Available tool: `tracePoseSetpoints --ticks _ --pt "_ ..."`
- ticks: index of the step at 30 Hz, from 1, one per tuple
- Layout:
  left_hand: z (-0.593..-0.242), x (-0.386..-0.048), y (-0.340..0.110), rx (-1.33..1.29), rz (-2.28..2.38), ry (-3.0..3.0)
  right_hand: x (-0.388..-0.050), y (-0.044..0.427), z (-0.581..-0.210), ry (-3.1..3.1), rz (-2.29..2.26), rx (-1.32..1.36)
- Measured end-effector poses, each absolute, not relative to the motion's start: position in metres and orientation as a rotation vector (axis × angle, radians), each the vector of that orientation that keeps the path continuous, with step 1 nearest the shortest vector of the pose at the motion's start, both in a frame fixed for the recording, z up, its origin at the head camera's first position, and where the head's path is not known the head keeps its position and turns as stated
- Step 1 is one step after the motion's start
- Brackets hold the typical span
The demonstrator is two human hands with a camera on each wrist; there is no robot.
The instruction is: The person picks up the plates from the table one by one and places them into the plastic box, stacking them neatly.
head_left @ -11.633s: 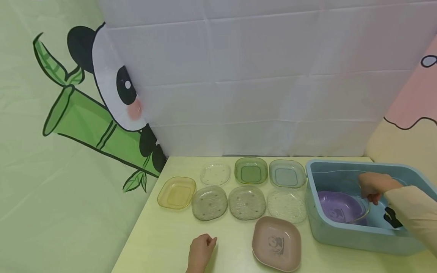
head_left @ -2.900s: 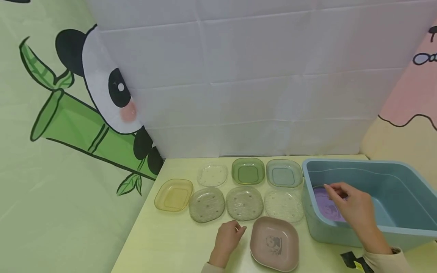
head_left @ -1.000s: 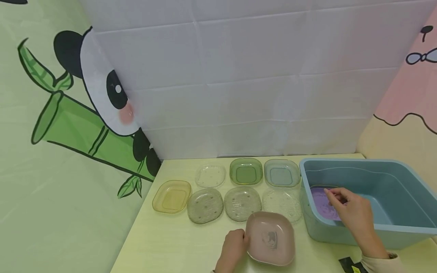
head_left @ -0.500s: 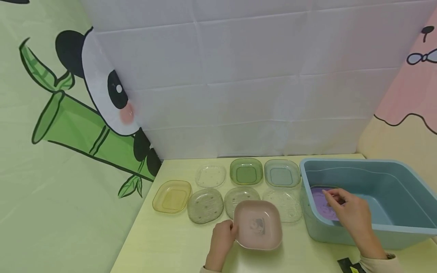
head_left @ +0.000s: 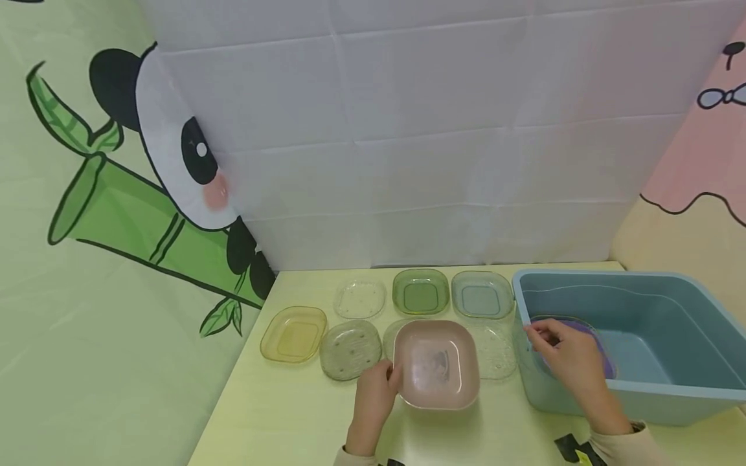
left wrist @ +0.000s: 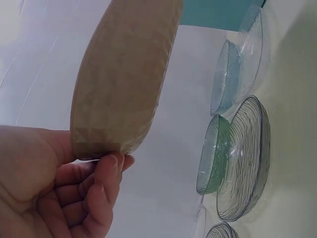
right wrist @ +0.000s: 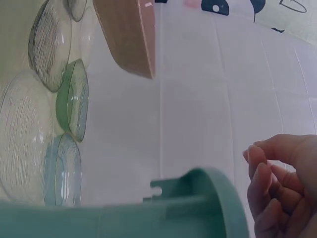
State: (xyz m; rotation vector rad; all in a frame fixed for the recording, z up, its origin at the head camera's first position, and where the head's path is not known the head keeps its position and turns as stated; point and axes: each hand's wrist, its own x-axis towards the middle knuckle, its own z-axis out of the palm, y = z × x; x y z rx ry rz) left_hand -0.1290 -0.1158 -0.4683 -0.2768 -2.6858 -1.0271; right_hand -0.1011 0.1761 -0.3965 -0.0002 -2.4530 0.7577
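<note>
My left hand (head_left: 373,391) pinches the left rim of a square pinkish-brown plate (head_left: 437,388) with a panda print, thumb on one side and fingertips on the other. The plate is held above the table, partly covering two clear plates behind it. In the left wrist view its faceted underside (left wrist: 124,74) shows between thumb and fingers. My right hand (head_left: 574,362) is over the left part of a blue tub (head_left: 641,391); its fingers are loosely curled and nothing is in them in the right wrist view. A purple plate (head_left: 606,362) lies in the tub, mostly hidden below that hand.
Yellow (head_left: 293,334), green (head_left: 420,292) and pale blue (head_left: 482,295) glass plates lie on the table. Among them are a clear plate (head_left: 359,299), a greyish textured plate (head_left: 350,350) and another textured plate (head_left: 494,349) beside the tub. A white cloth (head_left: 419,162) hangs behind.
My left hand has taken hold of the brown plate, lifted it and carried it left and away from me. The right hand has shifted left toward the tub's left rim.
</note>
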Motion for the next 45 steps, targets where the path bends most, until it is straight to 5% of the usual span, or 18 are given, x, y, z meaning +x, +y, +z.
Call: tracePoseSetpoints --ticks 9,26,45 --pt "-0.461 -0.131 -0.106 -0.241 -1.086 -2.633 -0.111 0.148 -0.391 -2.7 0.808 0.329" --pt "-0.469 -0.134 -0.103 -0.252 -0.991 -2.605 -0.119 0.12 -0.426 -2.947 0.705 0.24" --pt "-0.463 -0.134 -0.115 -0.208 -1.286 -2.616 -0.127 0.112 -0.416 -2.855 0.713 0.277"
